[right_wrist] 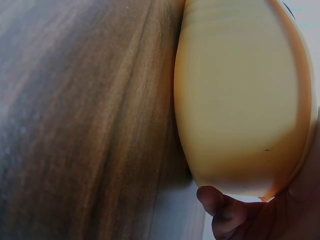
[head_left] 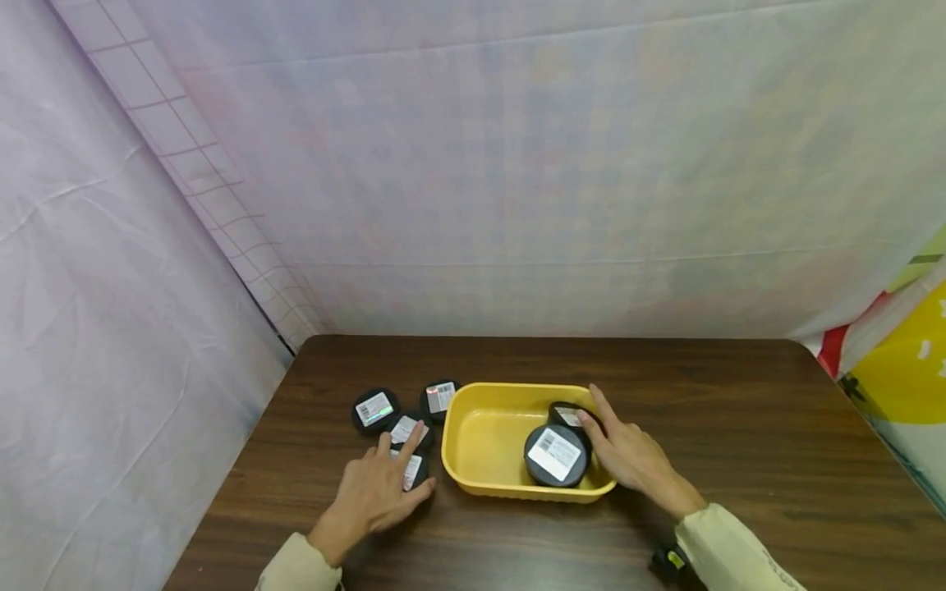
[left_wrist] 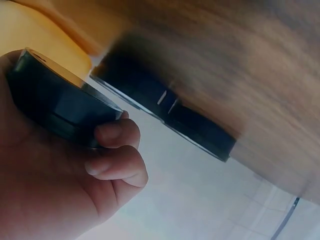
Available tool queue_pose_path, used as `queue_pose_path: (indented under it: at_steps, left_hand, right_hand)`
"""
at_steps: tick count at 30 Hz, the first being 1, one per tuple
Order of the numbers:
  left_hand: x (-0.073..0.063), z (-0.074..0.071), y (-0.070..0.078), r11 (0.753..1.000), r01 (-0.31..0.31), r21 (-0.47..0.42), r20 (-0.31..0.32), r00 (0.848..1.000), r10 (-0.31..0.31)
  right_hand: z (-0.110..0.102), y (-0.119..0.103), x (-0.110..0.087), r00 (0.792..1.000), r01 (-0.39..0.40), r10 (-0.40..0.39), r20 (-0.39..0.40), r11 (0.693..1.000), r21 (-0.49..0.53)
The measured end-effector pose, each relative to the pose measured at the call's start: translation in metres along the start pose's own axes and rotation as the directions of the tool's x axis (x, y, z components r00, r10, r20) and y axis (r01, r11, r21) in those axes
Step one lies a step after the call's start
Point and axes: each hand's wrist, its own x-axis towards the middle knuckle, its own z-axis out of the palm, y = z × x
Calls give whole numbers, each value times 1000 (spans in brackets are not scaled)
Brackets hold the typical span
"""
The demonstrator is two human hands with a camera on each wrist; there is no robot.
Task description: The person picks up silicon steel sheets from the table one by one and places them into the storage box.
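Observation:
A yellow tray (head_left: 480, 435) sits mid-table with two black round labelled tins in it, a near tin (head_left: 556, 455) and a far tin (head_left: 567, 413). My right hand (head_left: 594, 420) reaches over the tray's right rim with fingers stretched, touching both tins. In the right wrist view only the tray's outer wall (right_wrist: 240, 100) and a fingertip (right_wrist: 220, 210) show. My left hand (head_left: 402, 461) lies just left of the tray on another black tin (head_left: 414, 474). In the left wrist view its curled fingers (left_wrist: 112, 150) grip that tin (left_wrist: 50, 100).
Three more black tins (head_left: 375, 410) (head_left: 440, 399) (head_left: 408, 427) lie on the dark wooden table (head_left: 739, 427) left of the tray. Pale cloth walls close in the back and left. A small black object (head_left: 668, 561) sits by my right sleeve.

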Motion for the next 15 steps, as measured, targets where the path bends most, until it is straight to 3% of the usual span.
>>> queue_pose_path:
  at_steps: [15]
  left_hand:
    - [6, -9, -5, 1000, 30, 5, -12, 999, -30]
  right_hand:
    - [0, 1, 0, 1000, -4, 4, 2, 1000, 9]
